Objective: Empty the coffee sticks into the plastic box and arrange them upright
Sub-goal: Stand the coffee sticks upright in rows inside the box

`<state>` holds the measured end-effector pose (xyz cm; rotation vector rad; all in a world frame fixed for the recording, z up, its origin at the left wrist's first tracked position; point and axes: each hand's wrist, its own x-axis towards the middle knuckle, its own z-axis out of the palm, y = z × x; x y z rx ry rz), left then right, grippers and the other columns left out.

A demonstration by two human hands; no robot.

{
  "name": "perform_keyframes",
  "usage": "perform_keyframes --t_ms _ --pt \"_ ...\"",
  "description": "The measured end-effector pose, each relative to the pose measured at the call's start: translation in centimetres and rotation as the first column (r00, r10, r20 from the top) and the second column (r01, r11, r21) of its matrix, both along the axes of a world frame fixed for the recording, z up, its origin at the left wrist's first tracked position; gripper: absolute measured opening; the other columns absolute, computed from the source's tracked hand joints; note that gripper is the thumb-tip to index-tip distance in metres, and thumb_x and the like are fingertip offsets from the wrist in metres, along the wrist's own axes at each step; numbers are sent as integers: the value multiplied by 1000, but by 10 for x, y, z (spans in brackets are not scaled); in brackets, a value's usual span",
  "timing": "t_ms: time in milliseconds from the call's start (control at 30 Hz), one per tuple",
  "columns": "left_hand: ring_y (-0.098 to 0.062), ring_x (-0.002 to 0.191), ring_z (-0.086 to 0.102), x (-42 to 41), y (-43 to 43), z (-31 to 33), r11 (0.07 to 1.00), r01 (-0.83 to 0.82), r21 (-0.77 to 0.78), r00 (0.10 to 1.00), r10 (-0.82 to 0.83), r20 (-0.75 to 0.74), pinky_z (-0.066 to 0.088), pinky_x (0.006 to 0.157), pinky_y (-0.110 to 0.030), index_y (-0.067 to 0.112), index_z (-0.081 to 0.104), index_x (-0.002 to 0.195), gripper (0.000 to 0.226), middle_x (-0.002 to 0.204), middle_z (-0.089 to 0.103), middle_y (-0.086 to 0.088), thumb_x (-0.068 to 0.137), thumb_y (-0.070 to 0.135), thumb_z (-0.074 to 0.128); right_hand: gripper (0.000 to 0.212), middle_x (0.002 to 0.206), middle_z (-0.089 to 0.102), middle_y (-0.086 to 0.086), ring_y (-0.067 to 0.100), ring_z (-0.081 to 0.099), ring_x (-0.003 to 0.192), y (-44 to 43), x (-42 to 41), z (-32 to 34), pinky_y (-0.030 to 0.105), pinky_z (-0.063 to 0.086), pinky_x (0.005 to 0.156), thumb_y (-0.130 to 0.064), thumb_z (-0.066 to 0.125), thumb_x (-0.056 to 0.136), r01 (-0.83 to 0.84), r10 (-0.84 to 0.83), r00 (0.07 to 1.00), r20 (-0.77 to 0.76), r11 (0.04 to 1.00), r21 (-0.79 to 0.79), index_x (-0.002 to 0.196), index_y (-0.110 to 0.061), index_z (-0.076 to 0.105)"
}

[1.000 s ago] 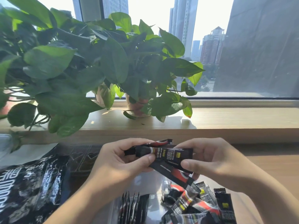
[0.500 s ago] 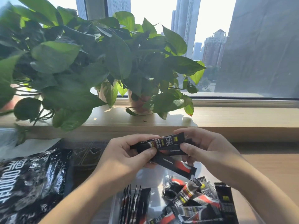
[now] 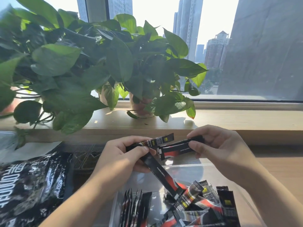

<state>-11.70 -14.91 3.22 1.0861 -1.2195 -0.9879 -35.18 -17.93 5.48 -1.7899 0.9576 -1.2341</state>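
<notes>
Left hand and right hand each pinch slim black-and-red coffee sticks over the clear plastic box; few stand upright, a jumbled heap awaits sorting.

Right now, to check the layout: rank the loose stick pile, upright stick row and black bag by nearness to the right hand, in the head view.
1. Loose stick pile, below the right hand, right side of the box.
2. Upright stick row, the box's left side.
3. Black bag, far left.
</notes>
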Motion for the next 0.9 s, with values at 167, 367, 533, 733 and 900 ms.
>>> perform_keyframes --t_ms 167,367,533,733,900 --pt "-27 79 76 0 0 0 999 45 8 999 -45 -8 64 70 -37 12 81 93 31 90 78 -15 91 -10 58 15 80 75 7 20 69 66 4 -1 1 26 61 61 -5 72 74 -60 77 989 124 990 -130 89 -6 76" --pt "-15 79 74 -4 9 6 987 161 7 986 -161 37 58 64 -20 17 81 93 41 94 79 -8 91 -14 55 25 84 79 4 18 74 67 3 9 -5 20 60 61 -5 75 69 -3 16 997 73 984 -181 94 -9 75" --pt "-23 100 74 -4 10 4 969 244 33 963 -246 105 58 84 -28 23 79 105 36 103 78 -5 94 -6 60 34 81 80 6 14 70 59 5 13 -9 20 59 61 -5 77 68 -74 83 994 66 989 -131 99 -18 81" --pt "-22 104 72 -3 12 4 959 282 42 950 -285 128 55 94 -32 19 76 110 30 106 78 -4 92 -2 65 24 72 75 13 16 63 51 6 13 -8 22 57 57 -6 78 69 -85 95 994 59 984 -159 88 -20 82" --pt "-17 104 72 -2 8 -1 981 195 -13 974 -191 124 55 92 -25 20 60 127 49 107 77 -2 91 -13 59 16 65 75 6 12 66 48 6 13 -5 17 54 52 9 73 74 -69 82 983 162 994 -81 85 -2 78"
